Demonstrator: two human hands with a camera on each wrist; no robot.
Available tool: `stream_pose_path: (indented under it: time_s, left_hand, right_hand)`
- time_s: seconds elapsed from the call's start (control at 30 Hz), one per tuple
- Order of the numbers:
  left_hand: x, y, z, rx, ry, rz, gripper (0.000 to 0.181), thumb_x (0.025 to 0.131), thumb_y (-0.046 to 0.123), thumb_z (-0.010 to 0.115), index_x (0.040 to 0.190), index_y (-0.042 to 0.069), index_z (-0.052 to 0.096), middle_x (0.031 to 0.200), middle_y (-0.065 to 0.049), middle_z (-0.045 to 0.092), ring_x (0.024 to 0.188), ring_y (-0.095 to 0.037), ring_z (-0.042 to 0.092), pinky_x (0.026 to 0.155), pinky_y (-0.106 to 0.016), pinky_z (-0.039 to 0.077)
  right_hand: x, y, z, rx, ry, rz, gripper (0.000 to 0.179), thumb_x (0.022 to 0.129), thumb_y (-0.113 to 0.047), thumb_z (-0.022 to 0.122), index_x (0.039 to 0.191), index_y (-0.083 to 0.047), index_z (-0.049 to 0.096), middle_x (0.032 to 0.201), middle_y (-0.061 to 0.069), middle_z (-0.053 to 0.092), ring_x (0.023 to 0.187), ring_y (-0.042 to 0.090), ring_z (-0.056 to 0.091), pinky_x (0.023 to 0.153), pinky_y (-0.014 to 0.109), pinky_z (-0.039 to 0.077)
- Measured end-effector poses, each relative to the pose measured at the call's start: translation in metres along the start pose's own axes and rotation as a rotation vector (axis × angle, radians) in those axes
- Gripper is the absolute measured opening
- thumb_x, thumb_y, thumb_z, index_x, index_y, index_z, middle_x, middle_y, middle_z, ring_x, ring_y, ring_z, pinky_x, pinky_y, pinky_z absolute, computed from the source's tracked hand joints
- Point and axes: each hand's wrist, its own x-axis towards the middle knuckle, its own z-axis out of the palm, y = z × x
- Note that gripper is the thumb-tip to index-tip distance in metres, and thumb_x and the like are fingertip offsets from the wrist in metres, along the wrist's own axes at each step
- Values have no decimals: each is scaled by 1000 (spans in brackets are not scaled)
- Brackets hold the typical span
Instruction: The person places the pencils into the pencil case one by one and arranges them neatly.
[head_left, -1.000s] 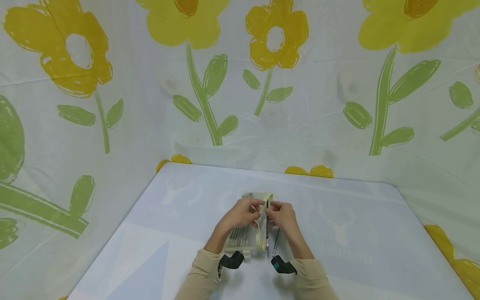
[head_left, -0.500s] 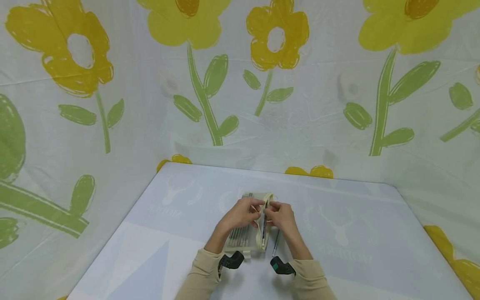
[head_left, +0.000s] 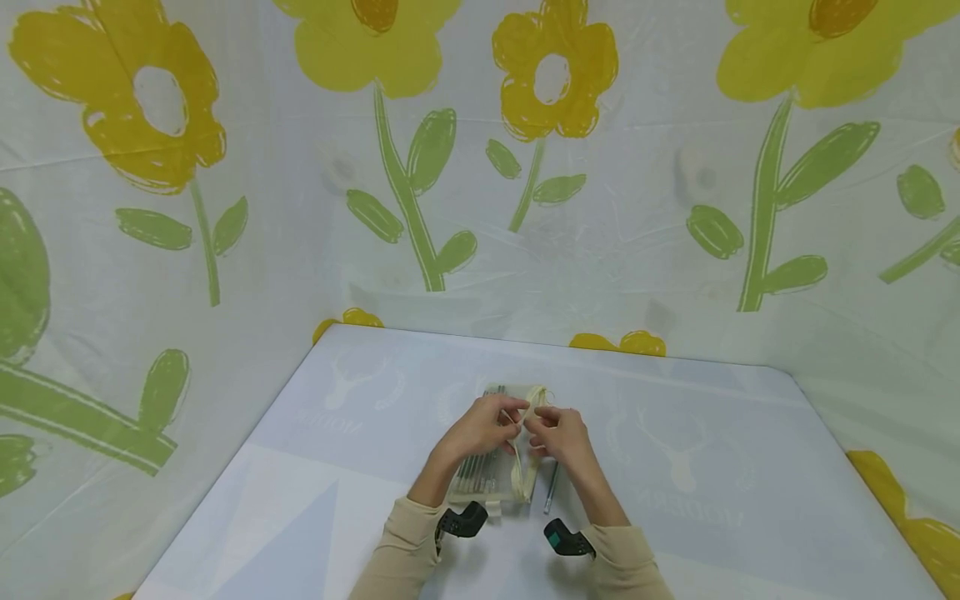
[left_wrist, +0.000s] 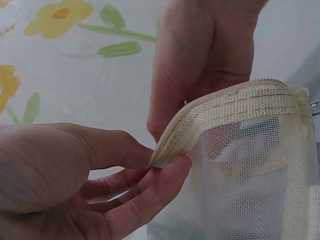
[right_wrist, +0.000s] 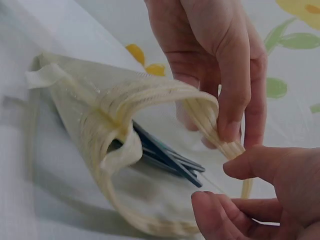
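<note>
A cream-edged mesh zipper pouch (head_left: 506, 492) lies in front of me with several dark pencils (right_wrist: 165, 155) inside. Its zippered mouth gapes toward my right hand in the right wrist view. My left hand (head_left: 489, 425) pinches the zipper edge (left_wrist: 172, 130) between thumb and fingers, lifting that side of the opening. At the mouth is my right hand (head_left: 561, 433), its thumb and fingers parted with nothing between them and the thumb tip right at the zipper edge. A single pencil (head_left: 551, 490) lies on the table beside the pouch, below the right hand.
The pale table (head_left: 675, 517) has faint deer and lettering prints. Behind and to the left hangs a white cloth (head_left: 637, 208) with yellow flowers. A small pale tab (head_left: 492, 508) sticks out at the pouch's near edge.
The dark pencil in my right fingers shifted left to the pouch opening and is now out of those fingers. My left hand keeps its grip on the zipper edge.
</note>
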Motion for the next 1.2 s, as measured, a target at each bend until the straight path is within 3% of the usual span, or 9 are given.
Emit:
stream_pose_path:
  time_s: [0.3, 0.63, 0.8, 1.0, 1.2]
  left_hand:
    - [0, 1, 0, -9, 2, -2, 42, 94, -6, 52, 136, -8, 53, 99, -19, 60, 81, -38, 67, 63, -39, 65]
    - [0, 3, 2, -19, 0, -14, 41, 94, -6, 52, 136, -8, 53, 100, -19, 59, 81, -38, 66, 65, -40, 66]
    - [1, 1, 2, -17, 5, -17, 41, 94, -6, 53, 135, -7, 54, 100, -19, 60, 79, -34, 65, 65, -39, 66]
    - [1, 0, 3, -23, 8, -28, 41, 94, -5, 53, 135, -7, 54, 100, -18, 60, 77, -31, 65, 64, -38, 66]
    - [3, 0, 4, -17, 10, -26, 41, 94, -5, 54, 135, -6, 55, 99, -18, 61, 72, -22, 64, 64, -39, 65]
  right_hand:
    - [-11, 15, -14, -170, 14, -25, 43, 88, -18, 69, 124, 4, 64, 91, 11, 70, 60, 11, 63, 55, 24, 58]
    - [-21, 36, -29, -186, 105, -32, 50, 87, -20, 70, 130, 2, 60, 94, 12, 69, 59, 11, 65, 52, 21, 56]
    - [-22, 39, -29, -177, 123, -34, 53, 87, -19, 71, 132, 5, 56, 97, 15, 67, 62, 10, 66, 53, 23, 60]
    - [-21, 39, -26, -280, 138, -71, 56, 87, -22, 72, 132, 8, 55, 98, 15, 66, 55, 8, 62, 48, 20, 54]
    - [-19, 41, -25, -322, 156, -58, 59, 86, -22, 74, 133, 8, 54, 100, 16, 64, 54, 7, 59, 47, 20, 51]
